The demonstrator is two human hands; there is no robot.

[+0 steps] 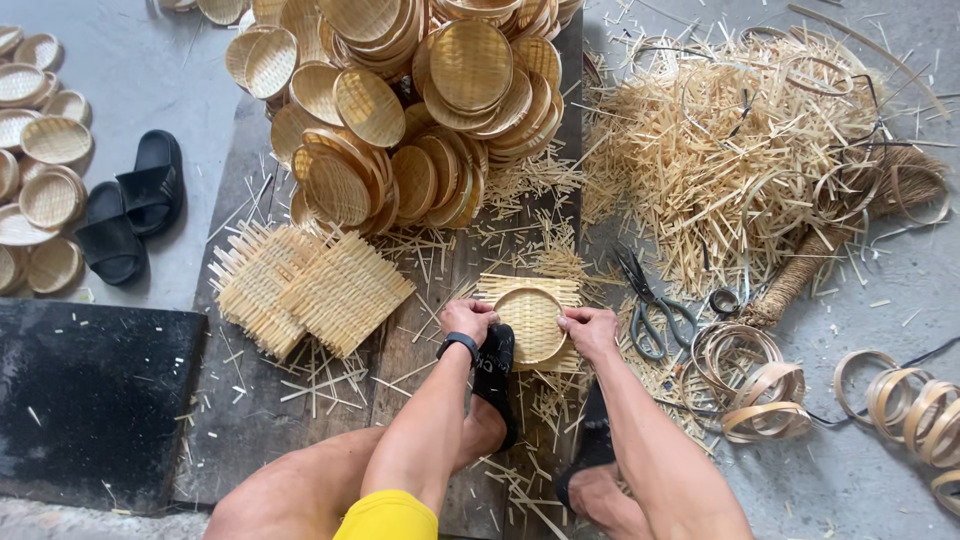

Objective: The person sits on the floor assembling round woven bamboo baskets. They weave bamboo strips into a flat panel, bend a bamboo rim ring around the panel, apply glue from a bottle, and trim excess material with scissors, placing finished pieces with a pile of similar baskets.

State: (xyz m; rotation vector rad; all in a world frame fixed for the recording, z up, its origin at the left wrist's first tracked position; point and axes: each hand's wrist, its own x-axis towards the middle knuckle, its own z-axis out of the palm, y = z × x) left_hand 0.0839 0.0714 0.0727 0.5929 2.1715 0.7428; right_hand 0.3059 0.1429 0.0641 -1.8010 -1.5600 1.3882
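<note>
A small woven bamboo mat with a round hoop pressed into it [530, 320] lies on the wooden board [250, 420] between my feet. My left hand [468, 318] grips its left edge, a black watch on that wrist. My right hand [590, 330] grips its right edge. Both hands press the piece down on the board. A stack of flat square woven mats [310, 285] lies to the left of my hands.
Grey scissors [650, 300] lie just right of my right hand. Bamboo hoops [755, 385] and a heap of cut strips [720, 150] fill the right. Finished round baskets [410, 100] are piled ahead, more at far left [40, 170]. Black sandals [130, 205] sit on the floor.
</note>
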